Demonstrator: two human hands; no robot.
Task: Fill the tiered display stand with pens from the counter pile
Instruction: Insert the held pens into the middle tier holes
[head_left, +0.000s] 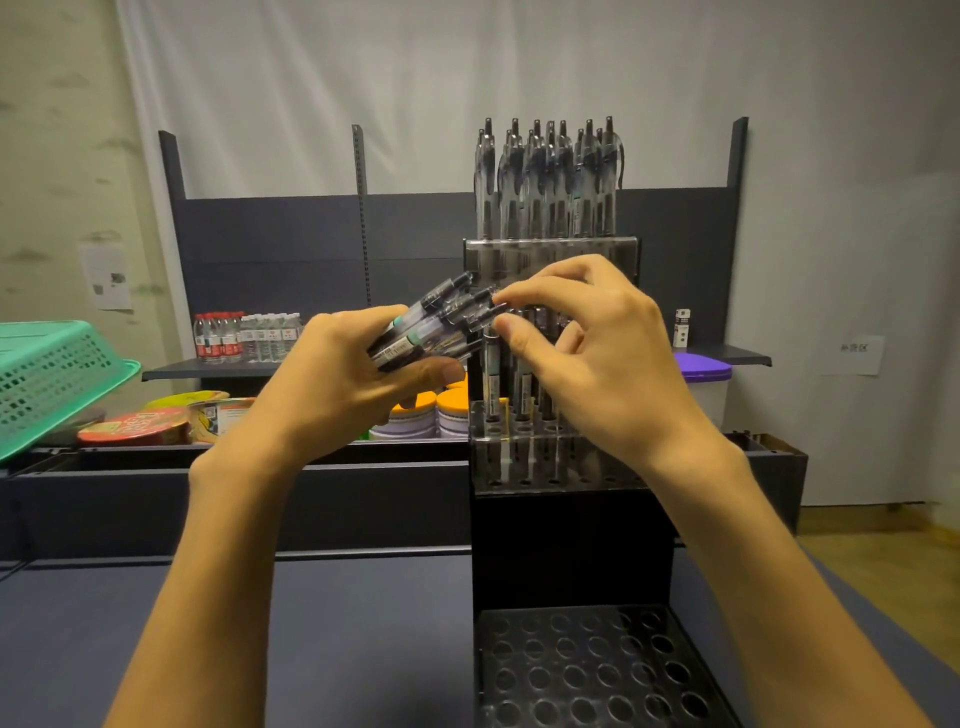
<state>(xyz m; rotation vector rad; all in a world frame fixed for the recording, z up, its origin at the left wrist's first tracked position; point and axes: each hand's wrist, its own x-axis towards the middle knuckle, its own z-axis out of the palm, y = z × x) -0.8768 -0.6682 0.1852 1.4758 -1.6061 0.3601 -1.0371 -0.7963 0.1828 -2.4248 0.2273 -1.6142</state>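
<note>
Left hand (332, 374) grip wrapped around a pen bundle (434, 327), held above the worktop (208, 623) just left of the display stand (571, 545). Right hand (587, 353) grip narrow, thumb and forefinger pinching one pen's tip. Top tier full; middle tier partly filled.

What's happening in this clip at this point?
A person is stocking a tiered pen stand. The left hand grips a bundle of pens, and the right hand pinches the tip of one pen in that bundle, apparently pulling it out. The top tier is full, the middle tier holds some pens, and the bottom tray has only empty holes.
</note>
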